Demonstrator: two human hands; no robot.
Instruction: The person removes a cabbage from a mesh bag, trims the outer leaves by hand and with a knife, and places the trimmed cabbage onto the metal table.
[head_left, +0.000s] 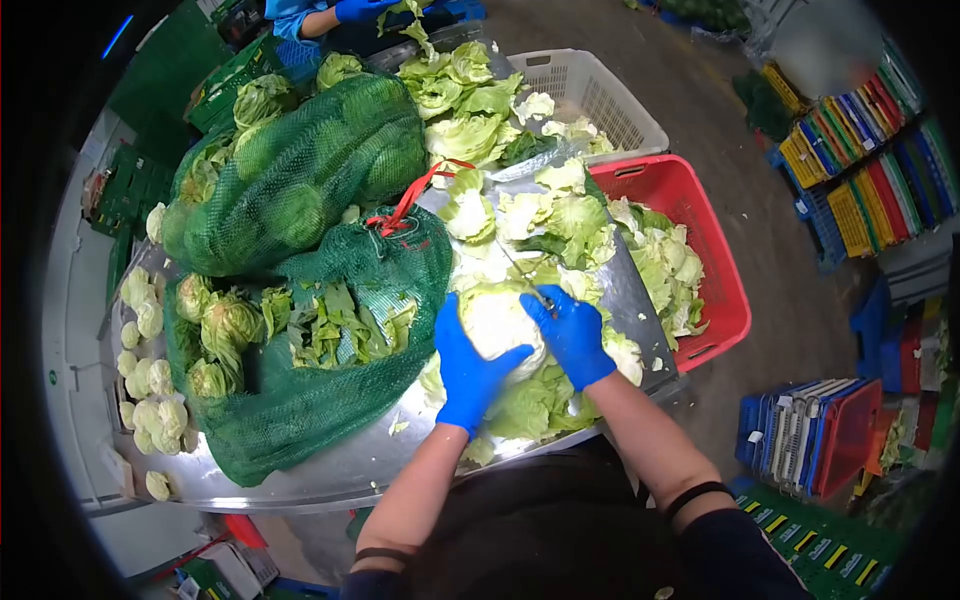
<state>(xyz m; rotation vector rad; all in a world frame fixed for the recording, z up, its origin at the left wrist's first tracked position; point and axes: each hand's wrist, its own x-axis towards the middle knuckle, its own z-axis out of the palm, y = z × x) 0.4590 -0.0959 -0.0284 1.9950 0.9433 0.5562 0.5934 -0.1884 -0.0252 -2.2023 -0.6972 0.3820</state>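
Note:
A pale, trimmed cauliflower or cabbage head (pixel 497 318) sits between my two blue-gloved hands over the metal table. My left hand (pixel 470 365) cups its left and lower side, with the thumb across the front. On the right, my right hand (pixel 568 335) has its fingers curled round a small knife (pixel 520 268), whose thin blade points up and left. Loose green leaves (pixel 535 405) lie beneath and around the head. Left of my hands, an opened green net bag (pixel 330 400) holds untrimmed heads (pixel 228 325) and cut leaves.
A full green net bag (pixel 300 170) lies at the back left. Several white heads (pixel 160 420) line the table's left edge. A red crate (pixel 725 270) with leaves and a white crate (pixel 620 90) stand at the right. Across the table, a person's blue-gloved hand (pixel 362 10) shows.

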